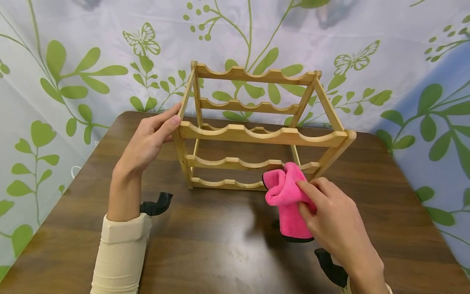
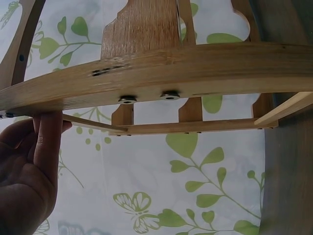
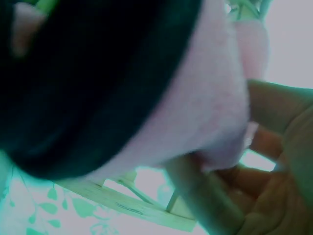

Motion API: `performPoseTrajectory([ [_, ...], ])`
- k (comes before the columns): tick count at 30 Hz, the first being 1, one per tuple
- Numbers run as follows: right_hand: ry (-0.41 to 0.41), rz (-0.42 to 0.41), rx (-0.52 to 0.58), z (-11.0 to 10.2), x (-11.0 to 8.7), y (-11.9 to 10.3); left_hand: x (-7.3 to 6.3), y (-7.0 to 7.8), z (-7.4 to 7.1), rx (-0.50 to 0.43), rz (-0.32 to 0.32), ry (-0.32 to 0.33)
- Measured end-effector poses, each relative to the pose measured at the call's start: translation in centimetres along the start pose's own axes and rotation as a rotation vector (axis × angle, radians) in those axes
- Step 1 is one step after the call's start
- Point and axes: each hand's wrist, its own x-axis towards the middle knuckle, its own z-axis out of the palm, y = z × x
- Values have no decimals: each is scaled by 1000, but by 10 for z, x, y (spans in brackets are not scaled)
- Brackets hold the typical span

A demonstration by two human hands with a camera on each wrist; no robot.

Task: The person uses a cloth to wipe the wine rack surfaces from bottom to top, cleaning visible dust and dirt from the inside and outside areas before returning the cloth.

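A light wooden rack with scalloped bars [image 1: 235, 132] stands on the table, its top rails uppermost. At its upper left front corner my left hand [image 1: 145, 141] grips the side frame, thumb on the near side; the left wrist view shows the fingers of that hand [image 2: 46, 147] up against a rail. My right hand [image 1: 335, 216] pinches a bunched pink cloth [image 1: 293, 194] with dark edging, in front of the rack's lower right part. The cloth overlaps the lower scalloped bars in the head view. In the right wrist view the cloth [image 3: 210, 98] fills much of the picture.
The rack rests on a dark brown wooden table [image 1: 216, 245]. Behind it hangs a white backdrop [image 1: 110, 24] with green leaves and butterflies. Black devices, one by each wrist, show at the left wrist [image 1: 158, 204] and the right wrist [image 1: 330, 267].
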Motion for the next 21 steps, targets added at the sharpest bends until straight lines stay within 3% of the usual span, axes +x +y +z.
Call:
performPoseTrajectory([
  [4,-54,62,-81,1,-9,-7,0,0,0,0,-1,3],
  [10,-220,197,-124,14,-9,-12,-1,0,0,-2,5,2],
  [21,-395,259,28,56,1,-14,0,-1,2,-17,-3,1],
])
